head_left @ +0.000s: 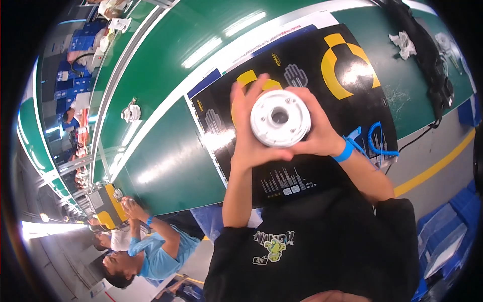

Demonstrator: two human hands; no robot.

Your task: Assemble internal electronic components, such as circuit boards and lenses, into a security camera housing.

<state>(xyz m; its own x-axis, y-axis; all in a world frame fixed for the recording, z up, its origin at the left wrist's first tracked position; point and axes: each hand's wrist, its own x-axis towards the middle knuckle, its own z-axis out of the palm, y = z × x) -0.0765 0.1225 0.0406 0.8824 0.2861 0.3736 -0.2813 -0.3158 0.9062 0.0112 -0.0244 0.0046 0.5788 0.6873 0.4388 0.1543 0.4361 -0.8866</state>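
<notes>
I hold a round white plastic part (280,118) with a central hole up in front of me, between both hands. My left hand (247,130) grips its left side, fingers curled over the rim. My right hand (320,131) holds its right side; a blue wrist strap (345,150) with a coiled blue cord (375,141) sits on that wrist. Beneath the hands lies a black mat (302,55) with yellow shapes and white hand outlines, on a green bench (171,161).
A white part (131,112) rests on the green belt at the left. Crumpled white gloves (404,43) and black cables (432,65) lie at the bench's far right. Another person in a blue shirt (161,251) works at the lower left. Blue bins (448,236) stand at the lower right.
</notes>
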